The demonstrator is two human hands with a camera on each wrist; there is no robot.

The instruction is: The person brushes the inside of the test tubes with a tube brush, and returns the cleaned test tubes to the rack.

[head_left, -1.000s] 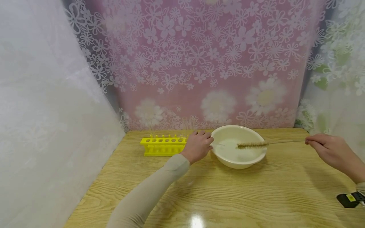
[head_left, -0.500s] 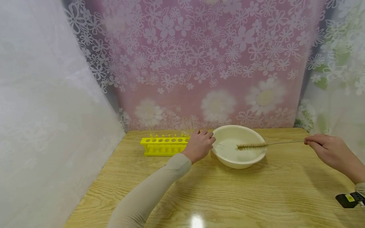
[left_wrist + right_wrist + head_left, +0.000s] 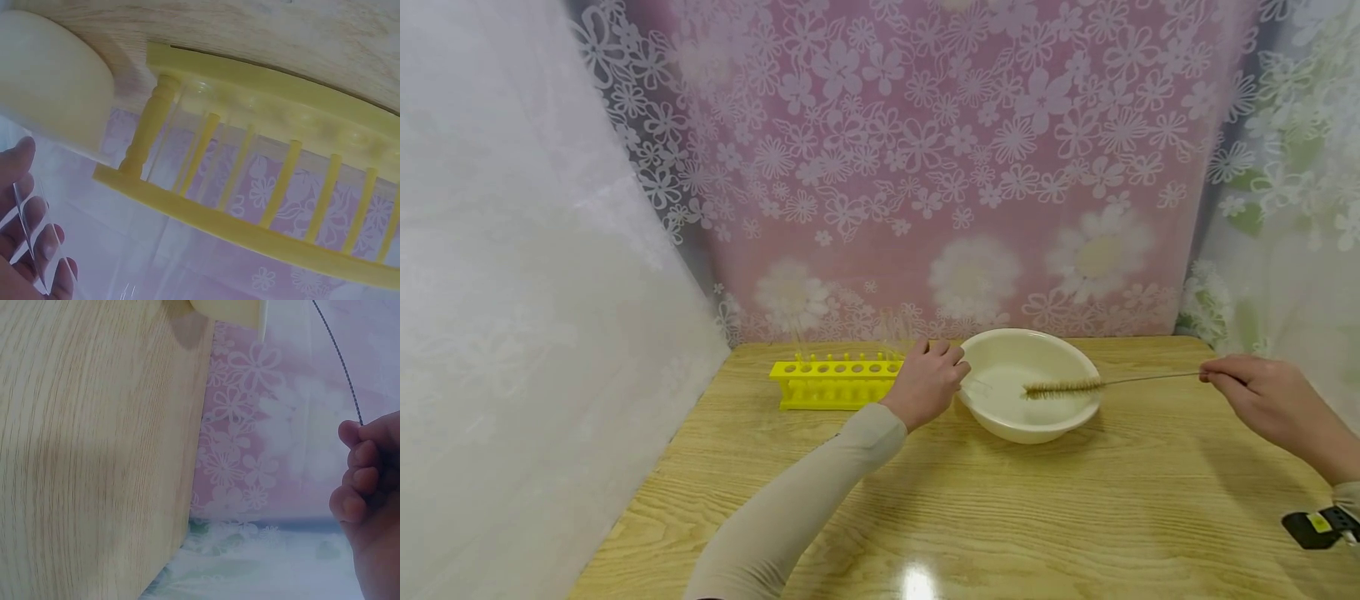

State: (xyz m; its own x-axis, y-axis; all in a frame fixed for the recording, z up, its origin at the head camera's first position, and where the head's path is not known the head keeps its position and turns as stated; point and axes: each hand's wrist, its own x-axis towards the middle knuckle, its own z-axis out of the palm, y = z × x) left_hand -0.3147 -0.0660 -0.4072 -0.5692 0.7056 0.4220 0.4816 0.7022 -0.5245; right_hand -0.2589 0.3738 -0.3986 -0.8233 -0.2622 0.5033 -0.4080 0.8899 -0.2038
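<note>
My left hand [image 3: 928,385] is at the left rim of a cream basin [image 3: 1026,432]. It holds a clear glass test tube [image 3: 32,199], its fingers curled round the glass in the left wrist view. The tube's far end shows only faintly over the basin in the head view. Out to the right, my right hand [image 3: 1277,404] pinches the thin twisted wire [image 3: 340,353] of a test tube brush [image 3: 1063,387]. The brush's tan bristles lie level over the basin, pointing left, apart from the tube. A yellow test tube rack [image 3: 831,369] stands left of the basin.
Several clear tubes [image 3: 891,329] stand upright in the rack, mostly toward its right end. Rack and basin sit near the back of a wooden table [image 3: 1000,517]. A pink floral curtain [image 3: 955,167] hangs behind it, with pale sheets at both sides.
My left hand has shifted slightly right with the test tube, closer over the basin rim. The right hand and brush have moved very little, a touch to the left.
</note>
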